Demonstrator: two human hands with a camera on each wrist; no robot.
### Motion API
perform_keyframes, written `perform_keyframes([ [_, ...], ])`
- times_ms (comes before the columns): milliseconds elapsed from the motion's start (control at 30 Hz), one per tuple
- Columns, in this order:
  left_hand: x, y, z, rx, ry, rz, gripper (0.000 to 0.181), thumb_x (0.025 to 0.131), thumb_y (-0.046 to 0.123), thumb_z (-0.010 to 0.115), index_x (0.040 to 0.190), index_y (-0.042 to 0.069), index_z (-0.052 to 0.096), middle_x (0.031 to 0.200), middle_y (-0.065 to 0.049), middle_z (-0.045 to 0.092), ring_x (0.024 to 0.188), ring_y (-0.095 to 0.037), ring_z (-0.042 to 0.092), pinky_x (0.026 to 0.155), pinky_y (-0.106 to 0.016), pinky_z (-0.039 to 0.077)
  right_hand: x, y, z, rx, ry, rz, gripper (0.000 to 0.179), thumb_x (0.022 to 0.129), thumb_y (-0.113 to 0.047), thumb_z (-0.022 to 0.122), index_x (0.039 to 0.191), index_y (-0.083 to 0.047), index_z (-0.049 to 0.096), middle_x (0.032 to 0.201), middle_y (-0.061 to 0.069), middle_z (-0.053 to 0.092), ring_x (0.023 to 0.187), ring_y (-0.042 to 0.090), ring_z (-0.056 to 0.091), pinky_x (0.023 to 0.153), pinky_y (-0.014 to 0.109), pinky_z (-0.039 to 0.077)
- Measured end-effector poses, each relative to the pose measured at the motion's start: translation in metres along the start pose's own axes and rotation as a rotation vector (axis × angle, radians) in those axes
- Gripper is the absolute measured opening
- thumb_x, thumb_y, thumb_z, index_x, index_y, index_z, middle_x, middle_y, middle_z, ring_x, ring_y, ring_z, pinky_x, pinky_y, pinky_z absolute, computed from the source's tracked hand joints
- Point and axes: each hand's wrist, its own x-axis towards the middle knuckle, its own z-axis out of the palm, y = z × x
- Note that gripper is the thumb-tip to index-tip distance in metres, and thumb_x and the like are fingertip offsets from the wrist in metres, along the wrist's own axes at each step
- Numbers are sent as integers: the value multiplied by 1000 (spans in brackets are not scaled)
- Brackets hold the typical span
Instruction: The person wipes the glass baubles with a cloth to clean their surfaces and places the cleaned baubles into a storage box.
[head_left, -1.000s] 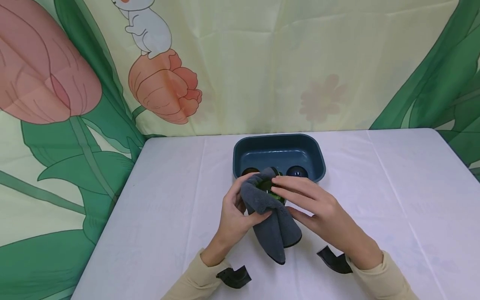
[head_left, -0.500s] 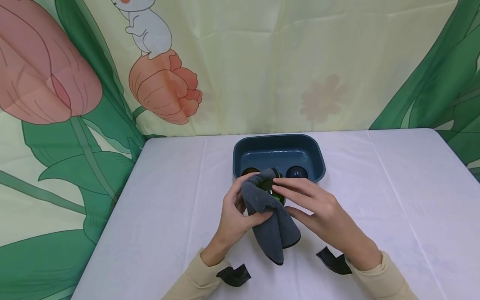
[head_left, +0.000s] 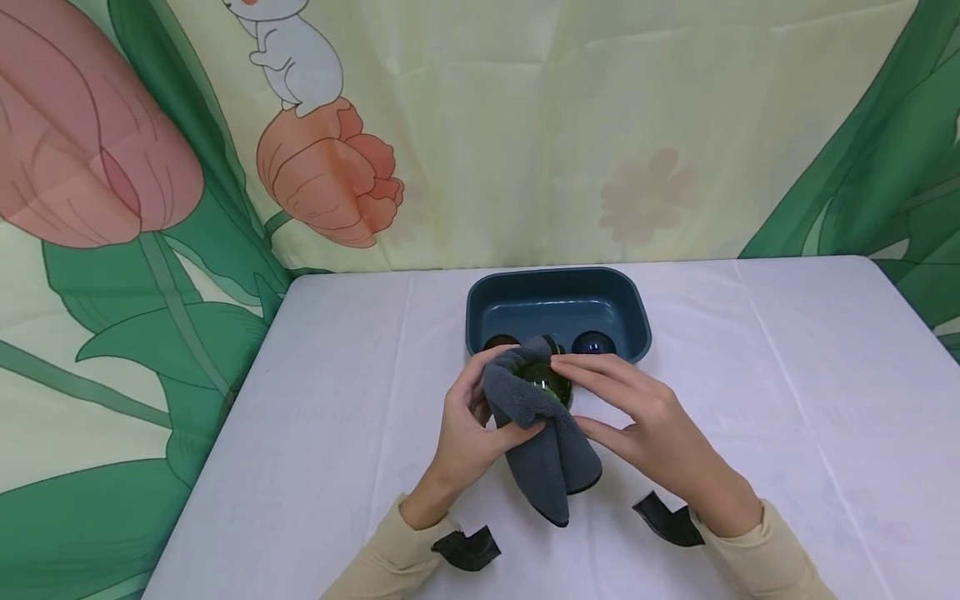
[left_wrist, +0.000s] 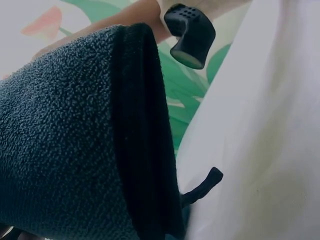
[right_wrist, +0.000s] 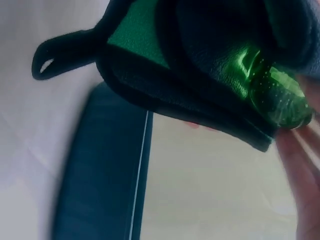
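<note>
My left hand [head_left: 471,425] grips a dark grey plush cloth [head_left: 551,467], thumb on the near side, fingers mostly hidden behind it. The cloth wraps partly around a shiny see-through green glass ball [head_left: 550,382], and its lower corners hang down. In the right wrist view, small dots show in the green glass ball [right_wrist: 280,95], and a loop sticks out from the cloth [right_wrist: 200,65]. My right hand [head_left: 648,412] holds the ball's right side, fingertips at its upper edge and thumb lower down. In the left wrist view the cloth [left_wrist: 65,135] fills much of the picture.
A dark blue tray [head_left: 558,279] stands behind my hands on the white-covered table [head_left: 330,400]. Inside its near edge sit a brown round piece [head_left: 500,342] and a dark blue round piece [head_left: 594,342]. A printed curtain [head_left: 487,150] hangs behind the table.
My right fingertips have slid slightly right along the glass, so more of the green ball shows. The left hand and cloth stay nearly still.
</note>
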Motion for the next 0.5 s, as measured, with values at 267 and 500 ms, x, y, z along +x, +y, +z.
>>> perform_keyframes([
  [267, 2, -1, 2, -22, 13, -12, 73, 84, 34, 80, 137, -3, 47, 128, -28, 58, 113, -19, 63, 100, -33, 52, 3, 5, 0, 17, 20, -184, 39, 102, -30, 53, 125, -2, 67, 130, 13, 63, 124, 19, 56, 105, 18, 43],
  [500, 1, -1, 2, -38, 7, -25, 74, 83, 34, 80, 139, -2, 47, 129, -27, 57, 112, -18, 63, 99, -32, 53, 2, 5, 0, -14, 10, -157, 41, 102, -33, 52, 127, -4, 66, 131, 10, 63, 120, 21, 58, 103, 16, 44],
])
